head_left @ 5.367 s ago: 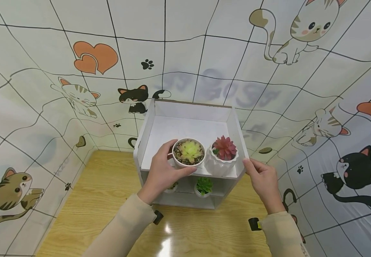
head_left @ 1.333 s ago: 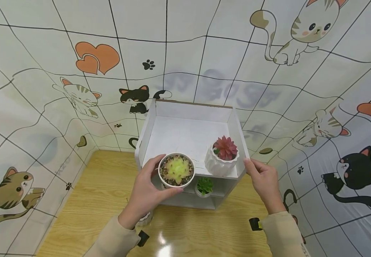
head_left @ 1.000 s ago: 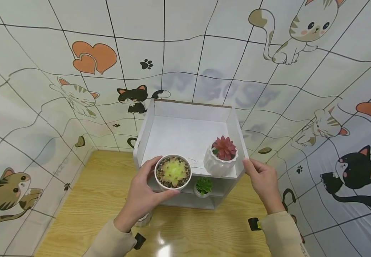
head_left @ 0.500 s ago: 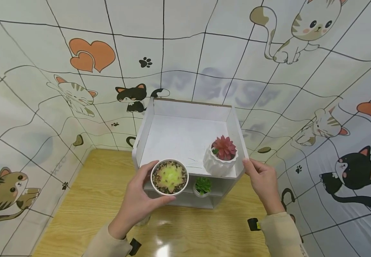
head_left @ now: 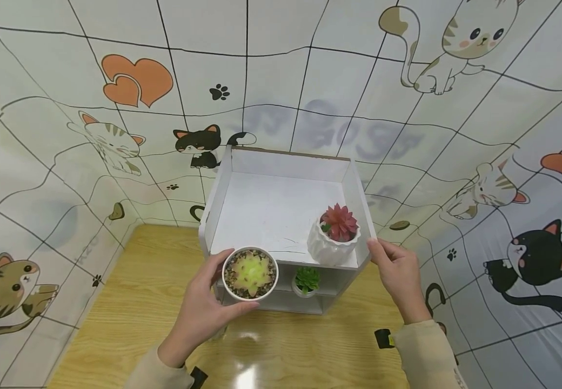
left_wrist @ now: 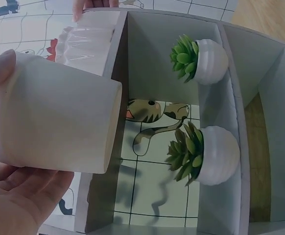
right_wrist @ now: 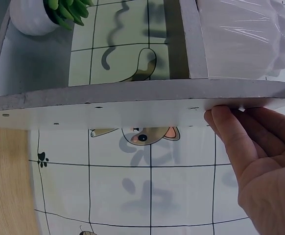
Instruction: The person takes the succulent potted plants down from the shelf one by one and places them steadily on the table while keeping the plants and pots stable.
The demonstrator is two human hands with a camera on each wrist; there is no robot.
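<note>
A white potted succulent [head_left: 249, 273] with yellow-green leaves and pebbles on its soil is gripped by my left hand [head_left: 202, 310], held in front of the shelf's front left corner. In the left wrist view, the smooth side of its pot [left_wrist: 54, 112] sits between thumb and fingers, level with the top shelf. My right hand [head_left: 399, 275] pinches the right side panel of the white shelf unit [head_left: 276, 208] near its front. On the top shelf at right stands a fluted white pot with a red succulent [head_left: 334, 240]; the right wrist view shows the right fingers [right_wrist: 238, 142] against the panel.
The compartment below holds two small green succulents [left_wrist: 206, 61] in white pots, one mostly hidden in the head view. The shelf unit stands on a wooden table [head_left: 130, 292]. A cat-patterned cloth [head_left: 281, 81] hangs behind and on both sides.
My left hand has carried the yellow-green succulent off the top shelf's front, leftward and toward me. My right hand stays on the side panel, and the red succulent has not moved.
</note>
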